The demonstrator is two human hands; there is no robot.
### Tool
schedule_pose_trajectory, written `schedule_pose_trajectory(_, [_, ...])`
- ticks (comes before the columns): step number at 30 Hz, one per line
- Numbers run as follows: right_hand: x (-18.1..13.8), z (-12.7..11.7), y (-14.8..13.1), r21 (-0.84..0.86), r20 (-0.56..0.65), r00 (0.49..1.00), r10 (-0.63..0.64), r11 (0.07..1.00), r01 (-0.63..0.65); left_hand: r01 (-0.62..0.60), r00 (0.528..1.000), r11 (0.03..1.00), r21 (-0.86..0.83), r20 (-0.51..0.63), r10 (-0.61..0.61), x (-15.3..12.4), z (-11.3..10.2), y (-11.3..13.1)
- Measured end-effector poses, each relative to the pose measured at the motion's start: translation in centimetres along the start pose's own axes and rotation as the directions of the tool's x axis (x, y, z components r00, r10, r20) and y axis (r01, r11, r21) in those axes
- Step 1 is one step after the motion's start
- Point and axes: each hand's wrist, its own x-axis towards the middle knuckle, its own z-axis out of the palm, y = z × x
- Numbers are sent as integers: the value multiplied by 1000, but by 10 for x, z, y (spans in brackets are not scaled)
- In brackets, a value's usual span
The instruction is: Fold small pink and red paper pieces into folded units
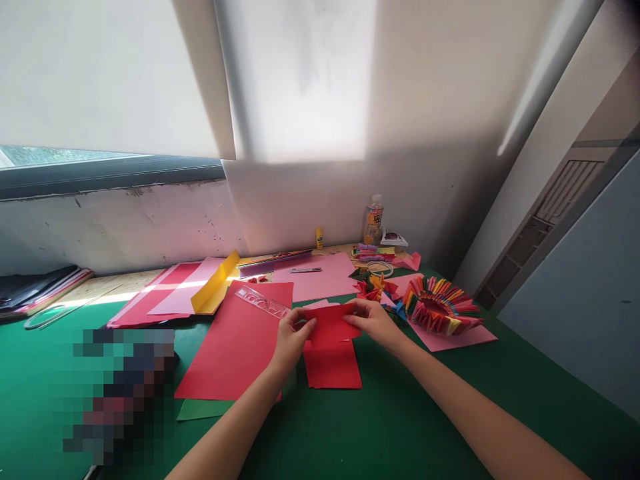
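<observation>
Pinching 1 small red paper sheet [331, 323] at frame centre, the left hand [294, 333] and right hand [375, 321] hold it where it hides the upper part of a red paper piece [334, 367], while pixelation masks an object [127, 393] at lower left.

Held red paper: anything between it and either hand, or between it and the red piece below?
Nothing visible. The left hand and right hand pinch the held red paper directly, and no object shows between it and the red piece below.
</observation>
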Motion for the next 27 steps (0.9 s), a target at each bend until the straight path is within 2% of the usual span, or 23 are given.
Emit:
schedule_pose_trajectory(3, [0, 0, 0, 0, -29, 999, -31, 1000, 31, 11, 1000, 1000, 9, 26, -12, 0, 0, -1])
schedule_pose_trajectory(7, [0, 0, 0, 16, -15, 999, -40, 999, 41, 7, 1000, 1000, 14, -18, -7, 1, 0, -2])
schedule_pose_trajectory(11, [2, -1, 4, -9, -15, 999, -29, 1000, 29, 44, 999, 998, -52, -27, -46, 1, -1, 0])
schedule_pose_trajectory(17, [2, -2, 6, -11, -20, 995, -102, 995, 101, 137, 981, 960, -243, 169, -98, -2, -3, 5])
schedule_pose_trajectory(20, [-1, 1, 5, -56, 21, 984, -180, 982, 180, 217, 964, 956, -196, 198, -178, -4, 0, 8])
schedule_pose_trajectory(24, [-8, 9, 1, -129, 61, 965, -255, 957, 261, 189, 953, 980, -58, 254, -169, -7, 6, 10])
schedule_pose_trajectory(27, [-10, 13, -1, -154, 96, 959, -265, 948, 277, 206, 944, 978, -36, 272, -188, -9, 10, 8])
